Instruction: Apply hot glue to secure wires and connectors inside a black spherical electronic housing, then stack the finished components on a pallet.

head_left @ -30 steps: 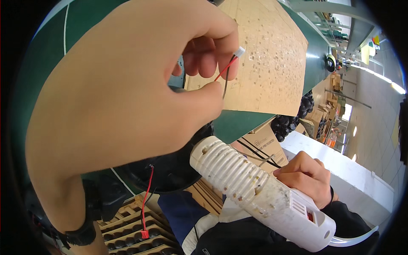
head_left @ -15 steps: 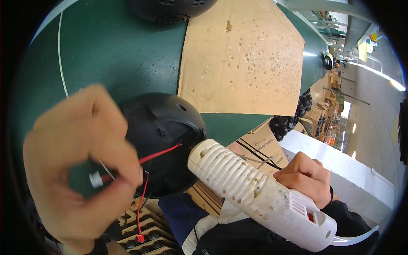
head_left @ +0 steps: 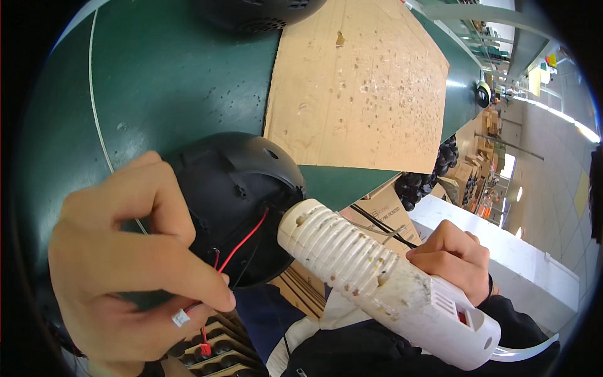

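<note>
Left hand (head_left: 135, 264): finger and thumb clamped on red wire (head_left: 248, 239) — white connector (head_left: 181, 318) shifted nearer and rightward. Right hand (head_left: 452, 256): position unchanged — cannot tell grip.

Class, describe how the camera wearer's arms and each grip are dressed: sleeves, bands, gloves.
The left grip is gloveless, with a black band at the wrist, partly cut off by the picture's lower edge. The right grip is also gloveless; a thin dark band sits at its wrist, next to a black sleeve.
</note>
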A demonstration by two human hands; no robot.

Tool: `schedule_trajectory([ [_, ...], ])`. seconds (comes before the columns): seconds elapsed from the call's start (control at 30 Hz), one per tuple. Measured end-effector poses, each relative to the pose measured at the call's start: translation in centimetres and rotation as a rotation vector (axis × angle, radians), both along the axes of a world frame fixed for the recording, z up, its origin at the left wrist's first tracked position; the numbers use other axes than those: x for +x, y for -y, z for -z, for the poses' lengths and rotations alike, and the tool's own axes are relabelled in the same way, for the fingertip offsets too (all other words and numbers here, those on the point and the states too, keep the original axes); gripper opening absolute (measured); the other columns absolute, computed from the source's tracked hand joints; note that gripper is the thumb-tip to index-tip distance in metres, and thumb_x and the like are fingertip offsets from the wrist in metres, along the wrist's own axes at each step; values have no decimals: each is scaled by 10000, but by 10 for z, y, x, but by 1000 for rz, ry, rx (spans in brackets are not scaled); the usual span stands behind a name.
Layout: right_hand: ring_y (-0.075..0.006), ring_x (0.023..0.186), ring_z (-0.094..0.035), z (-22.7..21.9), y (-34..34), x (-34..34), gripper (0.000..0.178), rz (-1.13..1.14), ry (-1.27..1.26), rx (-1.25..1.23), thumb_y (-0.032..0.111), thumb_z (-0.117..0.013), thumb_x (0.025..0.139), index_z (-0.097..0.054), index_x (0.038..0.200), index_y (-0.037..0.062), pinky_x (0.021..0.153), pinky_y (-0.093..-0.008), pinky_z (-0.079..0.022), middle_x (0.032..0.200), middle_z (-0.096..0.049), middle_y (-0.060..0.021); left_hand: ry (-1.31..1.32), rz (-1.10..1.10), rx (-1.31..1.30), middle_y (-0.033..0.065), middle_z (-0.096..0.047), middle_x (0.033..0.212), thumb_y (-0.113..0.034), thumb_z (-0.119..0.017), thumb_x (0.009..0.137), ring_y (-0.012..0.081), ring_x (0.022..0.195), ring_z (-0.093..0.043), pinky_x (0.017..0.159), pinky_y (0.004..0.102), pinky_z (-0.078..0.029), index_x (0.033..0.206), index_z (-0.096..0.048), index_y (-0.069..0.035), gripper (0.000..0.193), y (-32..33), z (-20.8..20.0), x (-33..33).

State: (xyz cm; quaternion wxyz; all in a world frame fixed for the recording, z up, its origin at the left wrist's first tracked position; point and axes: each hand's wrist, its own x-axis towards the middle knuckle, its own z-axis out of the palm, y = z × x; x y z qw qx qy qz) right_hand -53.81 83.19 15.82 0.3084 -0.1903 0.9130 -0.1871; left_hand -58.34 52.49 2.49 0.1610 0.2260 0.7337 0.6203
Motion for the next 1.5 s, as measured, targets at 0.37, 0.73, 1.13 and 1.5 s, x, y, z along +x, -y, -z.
schedule_trajectory([
  [0.37, -214, 670, -650, 2, 3, 3, 236, 22, -1, -40, 120, -749, 730, -690, 927, 3, 521, -295, -498, 840, -602, -111, -182, -105, -87, 26, -520, 785, 20, -625, 641, 105, 671, -440, 610, 232, -322, 854, -640, -37, 221, -14, 5, -11],
  [0.73, -254, 762, -680, -13, 24, -2, 252, -76, 39, -18, 100, -710, 763, -659, 991, 4, 553, -312, -526, 977, -651, -160, -57, -419, 80, 256, -458, 1406, -290, -524, 885, 352, 1331, -430, 1001, 439, -389, 1365, -453, 20, 575, 16, 30, 63],
  [1.13, -122, 562, -607, -50, -9, 12, 333, 685, 220, -317, 37, -657, 868, -588, 1190, -17, 489, -255, -481, 977, -686, -87, -69, -520, -224, 214, -344, 1475, -143, -908, 487, 422, 1308, -408, 1055, 454, -404, 1475, -292, -67, 1166, -44, 11, 80],
  [1.5, -353, 774, -642, 63, -197, -40, 310, 662, -615, 257, 191, -696, 779, -628, 1041, 39, 687, -401, -529, 872, -632, -144, 135, -918, -566, 196, -342, 1420, -222, -917, 535, 409, 1258, -458, 1012, 474, -451, 1469, -230, -42, 1174, 14, -29, 112],
])
